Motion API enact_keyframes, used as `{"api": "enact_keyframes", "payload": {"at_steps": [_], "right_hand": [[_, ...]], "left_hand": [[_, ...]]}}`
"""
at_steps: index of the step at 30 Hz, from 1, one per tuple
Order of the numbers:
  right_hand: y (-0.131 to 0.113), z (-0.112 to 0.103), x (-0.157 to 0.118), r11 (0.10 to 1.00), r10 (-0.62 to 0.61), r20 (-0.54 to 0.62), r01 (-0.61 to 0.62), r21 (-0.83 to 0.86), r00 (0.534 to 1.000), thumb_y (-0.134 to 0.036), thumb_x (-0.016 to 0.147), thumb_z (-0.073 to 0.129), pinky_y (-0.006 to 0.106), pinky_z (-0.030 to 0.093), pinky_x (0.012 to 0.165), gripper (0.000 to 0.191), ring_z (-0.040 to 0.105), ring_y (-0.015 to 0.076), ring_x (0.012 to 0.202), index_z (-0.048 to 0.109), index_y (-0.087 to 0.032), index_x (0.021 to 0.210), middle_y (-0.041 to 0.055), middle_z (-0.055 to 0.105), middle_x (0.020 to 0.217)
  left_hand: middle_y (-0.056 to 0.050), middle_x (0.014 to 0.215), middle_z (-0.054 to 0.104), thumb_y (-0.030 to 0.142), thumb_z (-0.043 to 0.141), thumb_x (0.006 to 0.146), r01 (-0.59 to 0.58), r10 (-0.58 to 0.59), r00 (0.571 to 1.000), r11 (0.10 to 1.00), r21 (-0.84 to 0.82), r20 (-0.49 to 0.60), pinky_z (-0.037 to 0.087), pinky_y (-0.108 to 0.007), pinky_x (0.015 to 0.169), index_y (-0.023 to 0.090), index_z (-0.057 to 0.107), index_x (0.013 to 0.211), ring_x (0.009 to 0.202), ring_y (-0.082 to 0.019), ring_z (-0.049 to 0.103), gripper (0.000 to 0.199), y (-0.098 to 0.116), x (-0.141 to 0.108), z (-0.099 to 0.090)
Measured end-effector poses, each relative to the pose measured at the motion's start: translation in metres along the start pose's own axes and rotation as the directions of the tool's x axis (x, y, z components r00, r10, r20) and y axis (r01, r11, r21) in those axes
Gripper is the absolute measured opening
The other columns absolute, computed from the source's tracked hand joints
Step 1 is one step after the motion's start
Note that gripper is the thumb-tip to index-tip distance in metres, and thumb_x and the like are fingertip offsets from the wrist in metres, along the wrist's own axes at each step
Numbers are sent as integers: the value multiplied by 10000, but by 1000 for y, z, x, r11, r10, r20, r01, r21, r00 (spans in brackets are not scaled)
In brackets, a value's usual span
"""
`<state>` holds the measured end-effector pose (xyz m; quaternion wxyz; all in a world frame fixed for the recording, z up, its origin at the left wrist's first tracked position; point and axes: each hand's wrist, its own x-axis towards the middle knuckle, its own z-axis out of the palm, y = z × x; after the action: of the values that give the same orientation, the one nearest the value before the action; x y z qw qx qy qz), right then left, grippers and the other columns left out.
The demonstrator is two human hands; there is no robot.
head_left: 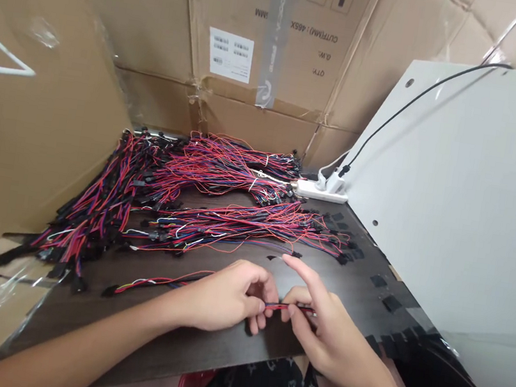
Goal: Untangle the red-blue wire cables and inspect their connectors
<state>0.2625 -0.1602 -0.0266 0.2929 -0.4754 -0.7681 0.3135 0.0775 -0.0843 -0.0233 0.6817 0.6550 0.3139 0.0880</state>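
A thin bundle of red and dark wires (pixel 276 306) is stretched between my hands above the near part of the dark table. My left hand (pixel 235 297) pinches it, and the rest of the bundle runs out to the left, ending in a black connector (pixel 110 290) on the table. On the other side, my right hand (pixel 314 321) grips the same bundle between thumb and fingers, with the index finger raised. A small piece of black tape (pixel 272 258) lies just beyond the hands. The wire end inside my right hand is mostly hidden.
Behind the hands lies a loose pile of wires (pixel 244 220), with tied bundles (pixel 213 167) farther back and more wires (pixel 107 197) at left. A white power strip (pixel 321 192) stands by a white panel (pixel 463 185). Black tape pieces (pixel 391 303) dot the right edge. Cardboard (pixel 280 42) walls the back.
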Motion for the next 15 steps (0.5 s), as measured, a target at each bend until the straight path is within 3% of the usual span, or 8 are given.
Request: {"api": "enact_keyframes", "payload": {"at_steps": [5,8,15], "right_hand": [[-1,1,5,999,-19,14,20,-37,1000,-67,893,376,256,420,643,641,554,130,663,172,-255,1471,-12,640,796],[0,2,7,998,-7,24,8,-66,1000,-56,861,402,240,420,600,676,543,128,647,193,-246,1476,-1,653,814],[0,-2,10,989,-32,47,38,-143,998,-83,856,412,263,480,657,663,567,141,692,227,-251,1470,-1,638,779]], "left_hand": [[8,665,617,59,476,698,0,0,1000,1000,4,-10,497,-283,616,137,528,796,585,-128,616,135,0,0,-1],[18,617,609,109,513,723,18,-18,1000,1000,-1,-7,483,-264,581,143,521,792,555,-128,610,78,1,-1,0],[24,512,585,220,526,777,24,-24,999,999,-28,-24,432,-226,455,156,519,763,429,-121,552,66,1,-1,1]]}}
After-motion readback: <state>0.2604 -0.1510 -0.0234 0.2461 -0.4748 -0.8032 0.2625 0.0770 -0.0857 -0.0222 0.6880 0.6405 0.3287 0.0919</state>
